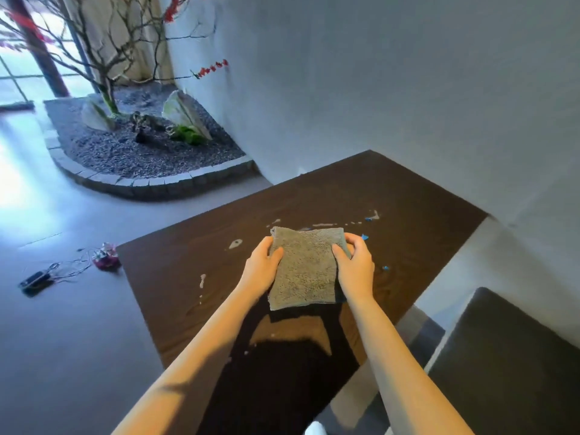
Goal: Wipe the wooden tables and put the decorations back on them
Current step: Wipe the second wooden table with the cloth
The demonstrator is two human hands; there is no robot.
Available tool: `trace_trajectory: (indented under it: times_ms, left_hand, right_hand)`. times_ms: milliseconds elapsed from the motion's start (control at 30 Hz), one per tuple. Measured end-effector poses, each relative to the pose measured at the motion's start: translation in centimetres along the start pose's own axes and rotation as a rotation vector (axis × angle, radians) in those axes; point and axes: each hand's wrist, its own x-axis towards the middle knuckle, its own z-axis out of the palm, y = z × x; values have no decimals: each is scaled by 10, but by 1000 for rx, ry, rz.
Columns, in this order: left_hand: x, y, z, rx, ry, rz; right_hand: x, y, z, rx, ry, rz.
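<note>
A folded grey terry cloth (303, 267) is held at frame centre over the dark wooden table (194, 262). Its side edges are pinched by the left hand (263, 269) and right hand (355, 265), fingers curled. Pale smears (235, 243) and blue scraps (364, 237) are noted on the tabletop.

Decorated indoor lounge: gravel rock garden (131, 152), dark wooden table (392, 199).

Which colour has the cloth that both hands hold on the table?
Grey, plain with no pattern. The cloth shows best in the head view, the only one.
</note>
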Motion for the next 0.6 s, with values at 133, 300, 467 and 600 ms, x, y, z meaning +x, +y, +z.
trace_trajectory:
  times_ms: [133,300,467,600]
  left_hand:
    - [43,10,25,-39,110,-50]
    - [74,16,44,-93,281,-138]
    - [94,22,44,-158,447,-109]
    - [101,16,41,-170,485,-66]
  right_hand:
    - [70,2,-3,-7,-155,-27]
    - [128,3,5,-6,-335,-28]
    - [155,-11,17,19,-387,-77]
    - [162,-12,26,29,-385,-120]
